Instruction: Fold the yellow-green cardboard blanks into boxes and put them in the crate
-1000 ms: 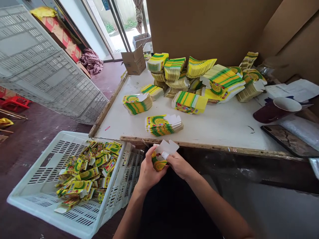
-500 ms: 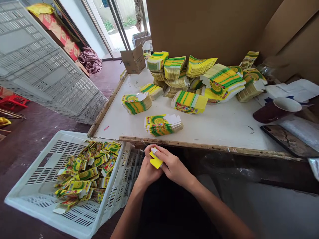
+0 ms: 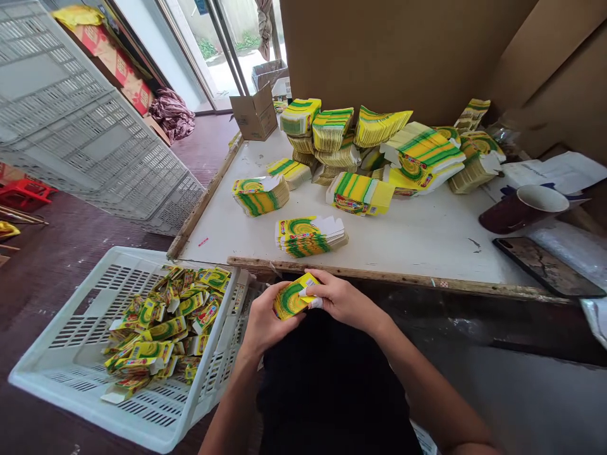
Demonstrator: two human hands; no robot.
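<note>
Between my hands, just off the table's front edge, is a small yellow and green carton [image 3: 290, 299], its printed spiral face turned up. My left hand [image 3: 265, 322] is closed around its left end, thumb along the near edge. At the carton's right end my right hand [image 3: 339, 300] grips with thumb and fingers; white wrapping shows on its fingertips. A fanned stack of flat cartons [image 3: 308, 237] lies on the table right in front of my hands. To my left, folded cartons [image 3: 154, 351] are heaped in a white plastic crate [image 3: 45, 379].
More carton stacks [image 3: 360, 193] cover the middle and back of the white table [image 3: 408, 243]. On the right are a dark red cup [image 3: 516, 212] and a phone [image 3: 545, 265]. A brown cardboard box [image 3: 256, 117] stands at the back left. Tall grey crates [image 3: 95, 126] rise at left.
The carton has turned from end-on, with its flaps toward me, to show its broad printed face. My hands have moved apart along it, the right one shifting to the right.
</note>
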